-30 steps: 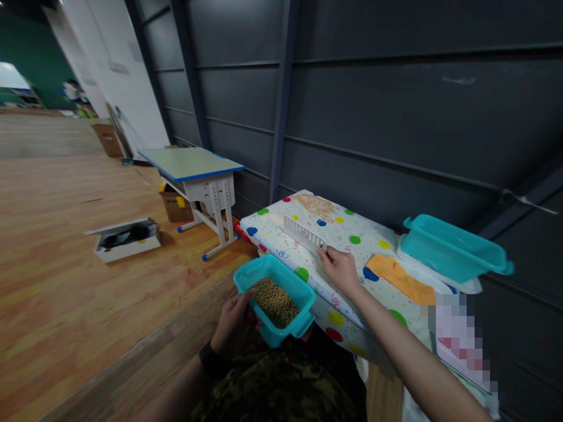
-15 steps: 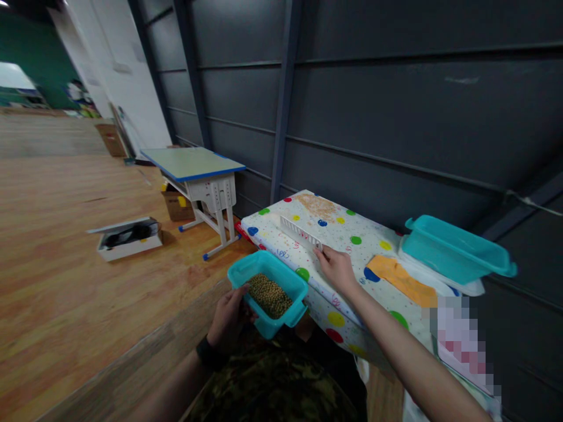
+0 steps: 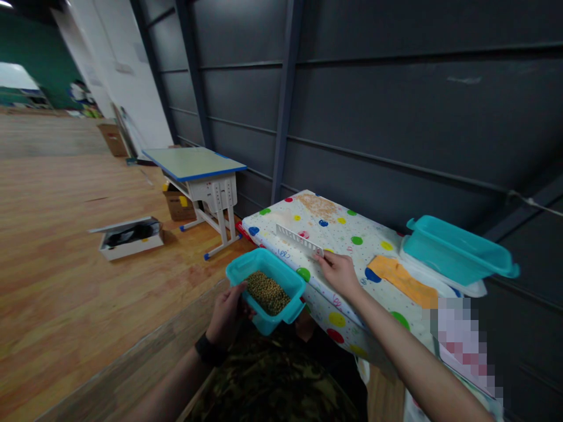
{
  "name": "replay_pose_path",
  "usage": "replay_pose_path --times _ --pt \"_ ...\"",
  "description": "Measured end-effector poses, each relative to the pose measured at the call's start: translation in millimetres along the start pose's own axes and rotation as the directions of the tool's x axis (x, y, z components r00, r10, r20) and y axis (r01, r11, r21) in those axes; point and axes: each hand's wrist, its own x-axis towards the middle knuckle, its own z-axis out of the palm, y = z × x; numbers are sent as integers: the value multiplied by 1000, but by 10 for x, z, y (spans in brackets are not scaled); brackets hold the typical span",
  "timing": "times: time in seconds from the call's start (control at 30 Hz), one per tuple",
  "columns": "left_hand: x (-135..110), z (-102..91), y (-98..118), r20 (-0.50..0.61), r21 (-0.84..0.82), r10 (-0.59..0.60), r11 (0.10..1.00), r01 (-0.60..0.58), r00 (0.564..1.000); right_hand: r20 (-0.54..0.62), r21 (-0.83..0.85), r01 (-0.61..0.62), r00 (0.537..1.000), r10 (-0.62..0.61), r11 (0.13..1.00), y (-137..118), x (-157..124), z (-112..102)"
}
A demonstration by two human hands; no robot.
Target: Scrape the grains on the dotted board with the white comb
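My left hand (image 3: 229,312) grips the near left rim of a turquoise plastic basin (image 3: 288,272), held just off the table's front edge. Inside the basin lies a heap of small greenish-brown beans (image 3: 267,292). My right hand (image 3: 338,271) is closed on one end of a white slotted plastic strip (image 3: 299,240), which stands on its long edge at the front of the table (image 3: 369,231). A spotted cover lies over this table. Towards its back corner, small tan grains (image 3: 317,205) are spread out.
An orange cloth (image 3: 398,278) and a second turquoise basin (image 3: 457,249) on a white tray lie to the right. Beyond, a dark panelled wall (image 3: 396,117) rises. Left stand a school desk (image 3: 193,163) and an open white box (image 3: 132,239) on the floor.
The white strip has shifted slightly towards me, closer to the table's front edge. The basin in my left hand has moved a little up and left.
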Motion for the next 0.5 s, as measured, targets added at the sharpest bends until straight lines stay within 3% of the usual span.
replay_pose_path --times 0.27,0.37,0.5 --pt "-89 37 104 5 -49 -30 998 30 1000 -25 123 42 999 -39 992 -194 -72 -64" --pt "-94 42 116 1 -50 -40 998 40 999 -106 78 -42 993 50 996 -124 -12 -98" --pt "-55 22 85 0 -31 -39 999 39 999 -233 -35 -208 953 195 977 120 190 -189"
